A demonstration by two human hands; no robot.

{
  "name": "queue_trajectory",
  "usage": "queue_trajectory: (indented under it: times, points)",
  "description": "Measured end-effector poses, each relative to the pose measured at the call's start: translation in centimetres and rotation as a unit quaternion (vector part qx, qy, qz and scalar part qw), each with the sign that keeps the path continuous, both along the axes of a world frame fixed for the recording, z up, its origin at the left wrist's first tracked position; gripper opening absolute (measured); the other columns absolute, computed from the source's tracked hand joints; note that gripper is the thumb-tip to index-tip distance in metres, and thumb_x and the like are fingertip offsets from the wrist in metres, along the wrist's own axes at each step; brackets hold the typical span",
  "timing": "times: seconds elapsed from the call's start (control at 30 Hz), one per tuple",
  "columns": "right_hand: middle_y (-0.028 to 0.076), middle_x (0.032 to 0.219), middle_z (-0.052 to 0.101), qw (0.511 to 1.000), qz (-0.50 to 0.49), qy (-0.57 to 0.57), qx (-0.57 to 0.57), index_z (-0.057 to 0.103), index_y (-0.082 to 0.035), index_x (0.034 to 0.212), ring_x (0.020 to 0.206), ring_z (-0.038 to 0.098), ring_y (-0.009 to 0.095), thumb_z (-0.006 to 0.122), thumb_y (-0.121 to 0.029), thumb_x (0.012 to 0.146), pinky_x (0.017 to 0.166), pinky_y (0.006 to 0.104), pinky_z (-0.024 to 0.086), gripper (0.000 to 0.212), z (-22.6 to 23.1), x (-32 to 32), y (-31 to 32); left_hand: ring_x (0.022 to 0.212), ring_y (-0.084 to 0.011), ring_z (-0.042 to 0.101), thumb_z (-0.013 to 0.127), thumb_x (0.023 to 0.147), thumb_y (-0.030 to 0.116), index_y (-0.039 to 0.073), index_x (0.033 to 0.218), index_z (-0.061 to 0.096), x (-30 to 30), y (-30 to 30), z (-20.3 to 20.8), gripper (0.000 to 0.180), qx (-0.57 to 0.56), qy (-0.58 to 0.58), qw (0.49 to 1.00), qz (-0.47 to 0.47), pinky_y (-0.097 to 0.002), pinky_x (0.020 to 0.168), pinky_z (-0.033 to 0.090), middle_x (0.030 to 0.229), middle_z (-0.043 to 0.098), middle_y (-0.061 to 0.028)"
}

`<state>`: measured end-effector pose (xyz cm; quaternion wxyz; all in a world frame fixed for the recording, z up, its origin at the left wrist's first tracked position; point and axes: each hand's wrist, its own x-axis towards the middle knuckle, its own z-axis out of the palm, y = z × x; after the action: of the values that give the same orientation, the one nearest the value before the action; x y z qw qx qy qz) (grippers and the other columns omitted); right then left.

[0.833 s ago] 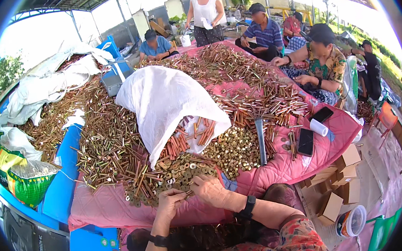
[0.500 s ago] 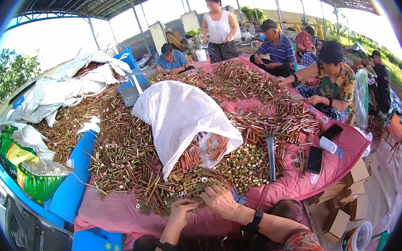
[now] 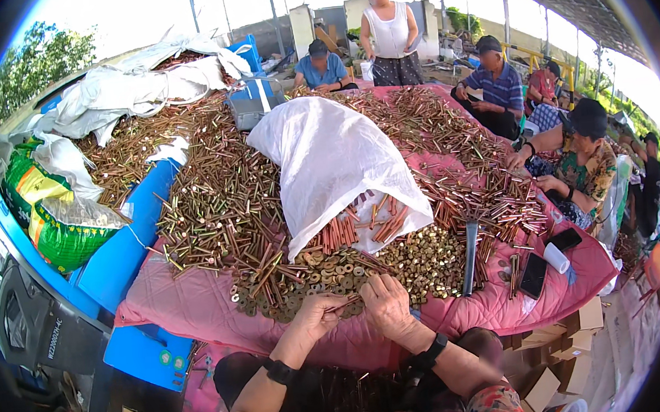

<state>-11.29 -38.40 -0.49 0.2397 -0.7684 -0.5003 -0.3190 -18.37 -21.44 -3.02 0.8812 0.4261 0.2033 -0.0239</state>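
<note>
My left hand [image 3: 316, 316] is closed, pinching a thin copper-coloured bolt [image 3: 344, 303] that points toward my other hand. My right hand [image 3: 388, 303] has its fingers pressed together at the bolt's far end; any small part inside them is hidden. Just beyond both hands spreads a heap of flat washers [image 3: 321, 274]. To its right lies a pile of brass-coloured nuts [image 3: 431, 258]. Behind them a white woven sack [image 3: 327, 149] lies with its mouth toward me, showing orange-pink metal sleeves [image 3: 339, 233].
Bolts [image 3: 219, 202] cover much of the pink quilted cloth [image 3: 169, 297]. A dark metal bar [image 3: 470, 257] lies right of the nuts, near two phones [image 3: 532, 275] and a white roll [image 3: 555, 257]. A green bag [image 3: 61, 238] sits left. Several people surround the heap; cardboard boxes [image 3: 542, 392] lie lower right.
The view has turned, so the scene sits further right and lower on the right side. More of the bolt shows between my hands, which stay close together. The standing person's arms have moved apart.
</note>
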Motion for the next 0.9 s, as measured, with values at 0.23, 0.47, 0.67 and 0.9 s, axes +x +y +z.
queue_trajectory:
  times: [0.23, 0.47, 0.67, 0.9]
  points:
    - [0.007, 0.079, 0.047, 0.999, -0.012, -0.026, 0.025, 0.050, -0.007, 0.071, 0.075, 0.050, 0.023, 0.056, -0.011, 0.064, 0.064, 0.0337, 0.043, 0.009, -0.5, -0.6, 0.2, 0.038, -0.0039, 0.033, 0.062, 0.076, 0.001, 0.005, 0.071, 0.053, -1.0, -0.8, 0.5, 0.011, -0.066, 0.041, 0.997, -0.002, -0.0161, 0.035, 0.023, 0.057, 0.050, -0.0024]
    - [0.008, 0.080, 0.047, 1.000, 0.014, -0.003, -0.007, 0.051, -0.007, 0.076, 0.075, 0.050, 0.024, 0.056, -0.011, 0.067, 0.065, 0.0347, 0.043, 0.011, -0.8, -0.5, -0.1, 0.041, -0.0052, 0.035, 0.063, 0.076, 0.002, 0.000, 0.079, 0.059, -1.0, -0.3, -1.5, 0.005, -0.103, 0.049, 0.993, -0.015, -0.0166, 0.037, 0.023, 0.061, 0.052, -0.0051]
    - [0.009, 0.082, 0.047, 0.999, 0.025, 0.009, -0.036, 0.052, -0.005, 0.079, 0.076, 0.051, 0.024, 0.056, -0.010, 0.067, 0.066, 0.0348, 0.044, 0.013, -1.9, -0.2, 0.0, 0.041, -0.0053, 0.036, 0.065, 0.074, -0.001, 0.000, 0.078, 0.060, -0.9, -0.6, -1.6, 0.006, -0.058, 0.036, 0.998, 0.009, -0.0175, 0.037, 0.023, 0.062, 0.053, -0.0055]
    - [0.010, 0.081, 0.048, 0.997, 0.002, 0.012, -0.072, 0.054, -0.003, 0.079, 0.076, 0.053, 0.025, 0.056, -0.010, 0.065, 0.067, 0.0354, 0.045, 0.016, -1.0, -0.5, 0.0, 0.039, -0.0048, 0.035, 0.066, 0.072, -0.004, -0.002, 0.077, 0.062, -1.1, -0.8, -1.4, 0.007, 0.022, 0.006, 0.999, 0.042, -0.0185, 0.036, 0.021, 0.061, 0.054, -0.0055]
